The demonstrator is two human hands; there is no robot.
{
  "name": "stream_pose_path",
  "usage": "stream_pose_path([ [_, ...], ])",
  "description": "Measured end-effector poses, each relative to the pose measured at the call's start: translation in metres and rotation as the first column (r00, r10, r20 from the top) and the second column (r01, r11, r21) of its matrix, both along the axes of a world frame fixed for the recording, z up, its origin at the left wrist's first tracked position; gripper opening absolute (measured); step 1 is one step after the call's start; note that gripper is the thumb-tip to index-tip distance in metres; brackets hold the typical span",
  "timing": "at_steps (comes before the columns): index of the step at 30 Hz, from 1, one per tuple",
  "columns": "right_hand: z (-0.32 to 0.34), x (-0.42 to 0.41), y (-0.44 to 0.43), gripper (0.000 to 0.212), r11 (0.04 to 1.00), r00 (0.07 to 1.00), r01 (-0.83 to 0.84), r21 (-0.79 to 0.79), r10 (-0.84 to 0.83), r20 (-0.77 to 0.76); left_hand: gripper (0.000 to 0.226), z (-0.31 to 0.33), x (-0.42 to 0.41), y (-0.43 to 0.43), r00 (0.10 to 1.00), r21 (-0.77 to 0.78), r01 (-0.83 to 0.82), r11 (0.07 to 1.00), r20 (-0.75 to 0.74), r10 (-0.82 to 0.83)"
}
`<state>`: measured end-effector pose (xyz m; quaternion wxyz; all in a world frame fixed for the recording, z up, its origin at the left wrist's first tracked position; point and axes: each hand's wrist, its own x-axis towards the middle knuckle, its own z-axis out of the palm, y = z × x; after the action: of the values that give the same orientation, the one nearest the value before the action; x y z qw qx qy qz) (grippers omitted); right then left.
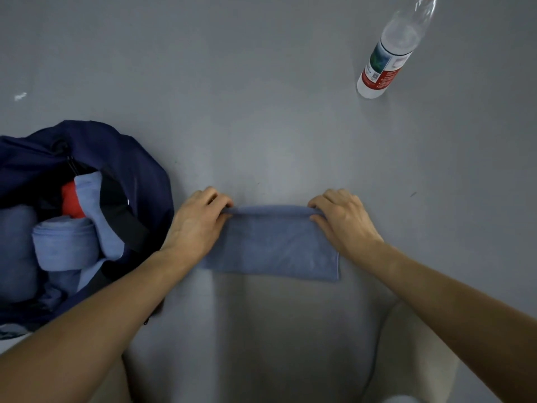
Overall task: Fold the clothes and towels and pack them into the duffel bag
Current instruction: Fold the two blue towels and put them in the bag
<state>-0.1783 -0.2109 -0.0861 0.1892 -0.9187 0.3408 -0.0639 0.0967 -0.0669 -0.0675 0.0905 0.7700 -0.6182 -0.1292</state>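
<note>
A folded blue towel (pixel 273 245) lies flat on the grey floor in front of me. Its far edge is curled into a small roll. My left hand (pixel 197 222) pinches the left end of that rolled edge, and my right hand (pixel 343 219) pinches the right end. To the left sits the open navy duffel bag (pixel 139 170). Inside it I see rolled blue towels (pixel 64 245), another light blue piece (pixel 90 196) and something red (pixel 71 202). A black strap (pixel 122 216) crosses the bag's opening.
A clear plastic water bottle (pixel 389 50) with a red and white label stands at the far right on the grey floor (pixel 232 82). My knees in light trousers (pixel 412 350) are at the bottom of the view.
</note>
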Motion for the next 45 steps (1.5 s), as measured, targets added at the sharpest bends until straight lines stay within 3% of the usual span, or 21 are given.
stream_pose_path([
  [3,0.015,-0.01,0.01,0.019,0.984,0.997,-0.026,-0.176,0.037,0.062,0.01,0.008,-0.012,0.011,0.995,-0.149,0.048,0.988,0.099,-0.033],
  [5,0.017,-0.023,0.027,0.017,0.97,0.99,-0.124,-0.212,0.136,0.044,0.014,0.006,-0.02,0.031,0.99,-0.144,0.065,0.987,0.13,-0.046],
  [11,-0.006,-0.052,0.08,0.02,0.954,0.958,-0.272,-0.128,0.255,-0.131,0.031,-0.018,-0.046,0.107,0.981,0.158,0.059,0.986,0.173,-0.086],
  [15,0.001,-0.043,0.063,0.013,0.946,0.952,-0.306,-0.107,0.305,-0.02,0.035,-0.004,-0.071,0.097,0.981,0.1,-0.147,0.984,0.14,0.133],
  [17,0.001,-0.041,0.052,0.032,0.938,0.94,-0.34,-0.062,0.339,-0.026,0.039,-0.003,-0.089,0.083,0.955,0.078,-0.297,0.952,0.054,0.293],
  [20,-0.005,-0.043,0.044,0.063,0.922,0.91,-0.383,0.06,0.388,-0.145,0.074,-0.014,-0.122,0.064,0.827,0.194,-0.519,0.833,-0.135,0.546],
  [22,-0.004,-0.043,0.047,0.055,0.931,0.919,-0.352,0.095,0.363,-0.154,0.086,-0.028,-0.133,0.052,0.795,0.253,-0.537,0.805,-0.168,0.583],
  [25,-0.002,-0.046,0.06,0.053,0.934,0.939,-0.303,0.19,0.326,-0.108,0.079,-0.049,-0.113,0.029,0.934,0.225,-0.329,0.917,-0.066,0.351],
  [27,0.003,-0.046,0.069,0.058,0.878,0.944,-0.274,0.393,0.323,-0.063,0.074,-0.054,-0.088,0.011,0.996,0.223,-0.073,0.972,-0.034,0.083],
  [30,0.005,-0.049,0.083,0.058,0.803,0.935,-0.255,0.539,0.346,-0.072,0.068,-0.05,-0.058,-0.012,0.956,0.238,0.286,0.928,-0.007,-0.293],
  [32,0.001,-0.05,0.09,0.062,0.856,0.903,-0.37,0.361,0.423,-0.077,0.066,-0.045,-0.049,-0.018,0.91,0.216,0.381,0.899,0.085,-0.406],
  [34,-0.008,-0.053,0.096,0.065,0.893,0.884,-0.416,0.173,0.442,-0.155,0.064,-0.042,-0.055,-0.012,0.916,0.127,0.354,0.927,0.153,-0.371],
  [37,-0.002,-0.042,0.098,0.031,0.919,0.918,-0.394,0.002,0.393,-0.057,0.057,-0.038,-0.084,0.013,0.953,-0.11,0.302,0.947,0.0,-0.304],
  [39,0.002,-0.036,0.097,0.023,0.921,0.92,-0.39,0.005,0.391,-0.018,0.053,-0.035,-0.098,0.034,0.948,-0.135,0.283,0.95,-0.111,-0.299],
  [40,0.002,-0.033,0.096,0.025,0.923,0.925,-0.378,0.075,0.38,-0.014,0.047,-0.033,-0.102,0.043,0.951,-0.128,0.237,0.963,-0.174,-0.257],
  [42,0.006,-0.023,0.094,0.033,0.913,0.973,-0.215,0.348,0.229,0.001,0.04,-0.023,-0.105,0.05,0.921,-0.049,-0.013,0.999,-0.39,-0.007],
  [43,0.006,-0.017,0.091,0.036,0.885,0.995,-0.081,0.459,0.098,-0.013,0.046,-0.015,-0.106,0.048,0.861,0.024,-0.151,0.988,-0.488,0.143],
  [45,0.008,-0.004,0.084,0.041,0.838,0.989,0.146,0.526,-0.111,-0.098,0.056,-0.001,-0.107,0.044,0.753,0.151,-0.272,0.95,-0.582,0.308],
])
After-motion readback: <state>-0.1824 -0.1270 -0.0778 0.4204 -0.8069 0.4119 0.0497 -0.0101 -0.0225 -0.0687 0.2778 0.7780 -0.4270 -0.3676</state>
